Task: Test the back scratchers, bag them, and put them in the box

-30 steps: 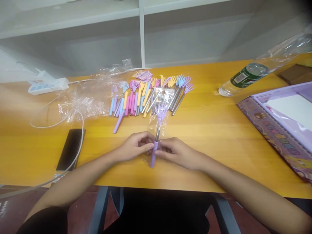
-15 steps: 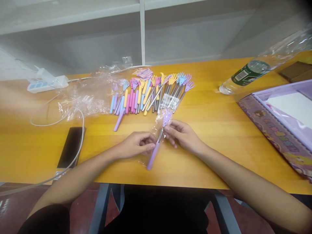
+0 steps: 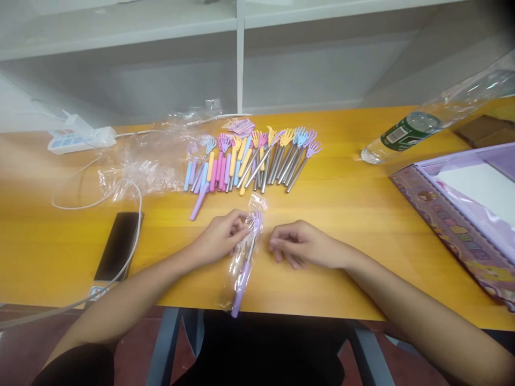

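White shelving (image 3: 240,64) backed a wood-toned desk (image 3: 330,295) where, through the head-worn camera, I followed two bare hands at work around a purple telescopic back scratcher (image 3: 241,287). It lay near the desk's front edge, between the hands, with clear plastic wrap (image 3: 258,202) about its claw and shaft; whether the handle's tip sat inside the wrap, I could not tell.

Its long axis ran front to back on a slant: the claw pointed away from the wearer and slightly right, the grip end back toward the wearer and slightly left. My left hand (image 3: 226,236) was the nearer, its thumb and fingers pinched on the claw end, with the scratcher just to its right. My right hand (image 3: 300,244) held nothing, its fingers loosely curled and apart from the scratcher, which lay to its left.

Beyond them, a row of colored back scratchers (image 3: 244,162) stretched across the desk, next to crumpled clear bags (image 3: 148,177) and pink printed cards (image 3: 242,127). A dark phone (image 3: 117,246) lay at left, crossed by a white cable; a green-labeled water bottle (image 3: 410,131) and a purple printed box (image 3: 446,225) occupied the right.
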Tool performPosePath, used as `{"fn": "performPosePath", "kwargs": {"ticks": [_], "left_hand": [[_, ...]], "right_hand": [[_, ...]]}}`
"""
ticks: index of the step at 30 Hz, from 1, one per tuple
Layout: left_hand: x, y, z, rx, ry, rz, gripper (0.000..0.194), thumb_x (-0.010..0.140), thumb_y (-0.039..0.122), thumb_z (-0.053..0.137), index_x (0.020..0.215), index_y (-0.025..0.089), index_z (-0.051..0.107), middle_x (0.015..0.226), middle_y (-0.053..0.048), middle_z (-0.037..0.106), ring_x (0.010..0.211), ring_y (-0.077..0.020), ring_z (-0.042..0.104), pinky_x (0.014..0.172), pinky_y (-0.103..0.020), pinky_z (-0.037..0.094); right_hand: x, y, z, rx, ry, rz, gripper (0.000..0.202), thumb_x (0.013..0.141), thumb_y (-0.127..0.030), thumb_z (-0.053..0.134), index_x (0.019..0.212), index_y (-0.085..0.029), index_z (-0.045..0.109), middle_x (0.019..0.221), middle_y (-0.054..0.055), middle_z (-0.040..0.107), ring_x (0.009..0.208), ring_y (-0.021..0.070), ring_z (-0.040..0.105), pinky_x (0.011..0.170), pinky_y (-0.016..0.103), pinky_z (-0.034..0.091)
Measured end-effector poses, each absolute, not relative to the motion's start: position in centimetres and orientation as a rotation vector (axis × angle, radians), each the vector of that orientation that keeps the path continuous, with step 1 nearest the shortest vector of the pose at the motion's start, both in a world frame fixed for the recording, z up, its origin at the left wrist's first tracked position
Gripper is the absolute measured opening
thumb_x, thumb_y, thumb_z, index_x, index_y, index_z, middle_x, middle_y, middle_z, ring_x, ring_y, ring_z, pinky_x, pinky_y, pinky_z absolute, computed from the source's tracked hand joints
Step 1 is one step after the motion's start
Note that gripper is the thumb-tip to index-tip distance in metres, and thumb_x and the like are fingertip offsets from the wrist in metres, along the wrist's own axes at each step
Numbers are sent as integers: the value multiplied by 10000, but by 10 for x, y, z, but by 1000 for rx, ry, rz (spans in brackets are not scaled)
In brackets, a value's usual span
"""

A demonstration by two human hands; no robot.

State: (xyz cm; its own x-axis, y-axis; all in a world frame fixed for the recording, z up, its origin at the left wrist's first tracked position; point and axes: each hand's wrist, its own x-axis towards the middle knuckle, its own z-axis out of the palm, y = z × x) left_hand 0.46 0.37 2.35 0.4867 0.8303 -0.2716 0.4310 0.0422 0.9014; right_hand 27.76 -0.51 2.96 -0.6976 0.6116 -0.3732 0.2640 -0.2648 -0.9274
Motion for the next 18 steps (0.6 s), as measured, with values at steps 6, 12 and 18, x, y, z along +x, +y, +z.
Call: {"fn": "performPosePath", "kwargs": {"ticks": [6, 12, 18], "left_hand": [[0, 8, 33, 1942, 1379, 345, 491, 1037, 497, 622, 1391, 164, 557, 767, -13, 667, 714, -217, 659, 646, -305, 424], [-1, 8, 29, 1994, 1324, 393, 438, 1074, 448, 543, 1431, 196, 509, 749, 17, 648, 710, -209, 658, 676, -302, 408], [-2, 11, 26, 2025, 1256, 439, 347, 1071, 369, 536, 1365, 188, 565, 776, -1, 675, 693, -197, 653, 680, -310, 446]], "right_hand": [[275, 54, 79, -1161, -2058, 1449, 387, 1041, -530, 591, 905, -176, 670, 800, 41, 715, 605, 122, 622, 601, 267, 501], [264, 211, 98, -1417, -2334, 372, 213, 993, -309, 584, 1035, -186, 753, 1033, 116, 749, 886, 261, 663, 895, 442, 522], [252, 334, 55, -1523, -2507, 131, 242, 950, -319, 640, 1050, -203, 827, 1064, 155, 722, 988, 311, 633, 943, 472, 517]]}}
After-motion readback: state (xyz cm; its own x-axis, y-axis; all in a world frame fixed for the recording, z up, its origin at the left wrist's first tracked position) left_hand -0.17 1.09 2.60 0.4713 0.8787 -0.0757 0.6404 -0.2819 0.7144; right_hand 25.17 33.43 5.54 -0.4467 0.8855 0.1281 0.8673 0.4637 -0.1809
